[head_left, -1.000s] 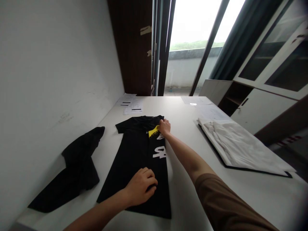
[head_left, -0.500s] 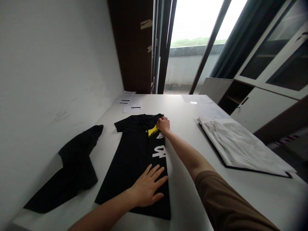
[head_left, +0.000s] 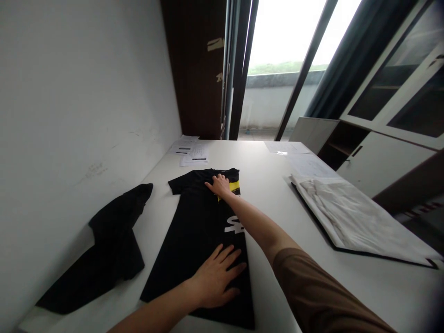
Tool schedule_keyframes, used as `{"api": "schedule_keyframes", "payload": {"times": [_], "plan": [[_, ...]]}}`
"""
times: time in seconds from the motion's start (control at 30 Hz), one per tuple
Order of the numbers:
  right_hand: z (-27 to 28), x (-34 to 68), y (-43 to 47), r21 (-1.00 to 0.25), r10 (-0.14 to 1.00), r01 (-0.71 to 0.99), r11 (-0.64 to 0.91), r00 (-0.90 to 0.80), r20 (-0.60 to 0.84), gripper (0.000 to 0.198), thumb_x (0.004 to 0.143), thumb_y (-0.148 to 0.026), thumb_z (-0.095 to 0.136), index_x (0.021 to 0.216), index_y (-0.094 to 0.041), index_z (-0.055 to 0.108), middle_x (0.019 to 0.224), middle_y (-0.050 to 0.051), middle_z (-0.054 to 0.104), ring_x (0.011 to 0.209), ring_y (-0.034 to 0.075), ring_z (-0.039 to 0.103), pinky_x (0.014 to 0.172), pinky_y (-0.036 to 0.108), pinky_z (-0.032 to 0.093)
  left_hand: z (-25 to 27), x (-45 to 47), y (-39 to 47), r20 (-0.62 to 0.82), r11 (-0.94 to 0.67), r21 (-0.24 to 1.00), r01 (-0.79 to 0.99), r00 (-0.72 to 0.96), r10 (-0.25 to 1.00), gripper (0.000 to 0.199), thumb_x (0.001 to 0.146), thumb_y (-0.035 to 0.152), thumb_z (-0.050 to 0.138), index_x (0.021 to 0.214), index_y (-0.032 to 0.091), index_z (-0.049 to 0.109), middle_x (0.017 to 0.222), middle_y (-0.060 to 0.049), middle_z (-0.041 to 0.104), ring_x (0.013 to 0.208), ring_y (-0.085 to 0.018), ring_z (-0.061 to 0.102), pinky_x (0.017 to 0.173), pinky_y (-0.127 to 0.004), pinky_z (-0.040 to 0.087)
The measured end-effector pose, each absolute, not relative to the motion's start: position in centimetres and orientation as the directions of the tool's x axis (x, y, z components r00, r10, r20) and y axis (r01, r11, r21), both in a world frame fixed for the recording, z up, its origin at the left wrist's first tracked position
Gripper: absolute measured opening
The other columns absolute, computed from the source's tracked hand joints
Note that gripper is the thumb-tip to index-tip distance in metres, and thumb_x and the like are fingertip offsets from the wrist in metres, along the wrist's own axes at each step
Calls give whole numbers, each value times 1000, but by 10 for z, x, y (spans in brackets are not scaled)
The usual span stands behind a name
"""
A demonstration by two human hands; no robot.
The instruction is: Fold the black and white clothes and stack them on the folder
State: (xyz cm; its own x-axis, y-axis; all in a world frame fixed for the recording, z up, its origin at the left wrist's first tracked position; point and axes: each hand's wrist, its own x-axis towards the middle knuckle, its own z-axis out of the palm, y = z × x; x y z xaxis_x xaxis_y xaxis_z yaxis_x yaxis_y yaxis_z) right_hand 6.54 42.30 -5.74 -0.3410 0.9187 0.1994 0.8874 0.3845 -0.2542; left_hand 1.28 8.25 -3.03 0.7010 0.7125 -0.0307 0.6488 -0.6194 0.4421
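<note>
A black T-shirt (head_left: 187, 226) with a yellow patch and white lettering lies on the white table, its long side folded over so that only the left sleeve sticks out. My left hand (head_left: 219, 276) rests flat on its lower part, fingers spread. Farther up, my right hand (head_left: 219, 185) lies on the shirt just below the collar, fingers apart and pressed down on the cloth beside the yellow patch. My right forearm covers part of the print.
Another black garment (head_left: 116, 240) lies crumpled along the wall at left. Folded white cloth with a black edge (head_left: 350, 217) is at right. Paper sheets (head_left: 194, 152) lie at the table's far left, more (head_left: 291, 149) at the far right. A white cabinet (head_left: 388, 162) stands beyond.
My right hand has let go of the shirt's right edge near the top and moved left onto the cloth, fingers now spread. My left hand stays flat on the shirt.
</note>
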Motion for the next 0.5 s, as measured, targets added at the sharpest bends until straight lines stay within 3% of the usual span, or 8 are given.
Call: {"api": "schedule_keyframes", "payload": {"times": [0.1,0.23,0.37,0.5], "plan": [[-57,53,425,-249,941,911,329,-295,165,42,97,-50,60,123,-17,67,130,20,59,124,37,50,103,49,39,-31,12,83,-36,-625,436,647,707,706,68,103,55,50,162,28,32,173,-9,18,159,-34,12,127,-61,11],[-53,44,433,-317,962,913,259,-213,172,30,101,-34,51,120,-18,67,125,19,63,118,33,55,100,45,41,-32,11,83,-39,-638,415,649,713,700,70,103,54,50,164,28,29,173,-9,14,159,-35,13,127,-61,12],[-56,41,436,-351,939,893,284,-184,291,32,104,-34,45,127,-20,63,131,17,60,120,31,53,102,43,41,-33,10,83,-38,-644,406,649,716,697,70,102,54,50,164,28,29,173,-8,13,159,-35,13,127,-60,13],[-69,42,436,-336,932,874,351,-290,219,41,107,-48,43,130,-21,63,138,17,57,132,32,46,109,44,38,-33,8,84,-36,-648,411,641,721,692,71,101,53,52,164,27,30,173,-9,14,159,-35,14,127,-60,13]]}}
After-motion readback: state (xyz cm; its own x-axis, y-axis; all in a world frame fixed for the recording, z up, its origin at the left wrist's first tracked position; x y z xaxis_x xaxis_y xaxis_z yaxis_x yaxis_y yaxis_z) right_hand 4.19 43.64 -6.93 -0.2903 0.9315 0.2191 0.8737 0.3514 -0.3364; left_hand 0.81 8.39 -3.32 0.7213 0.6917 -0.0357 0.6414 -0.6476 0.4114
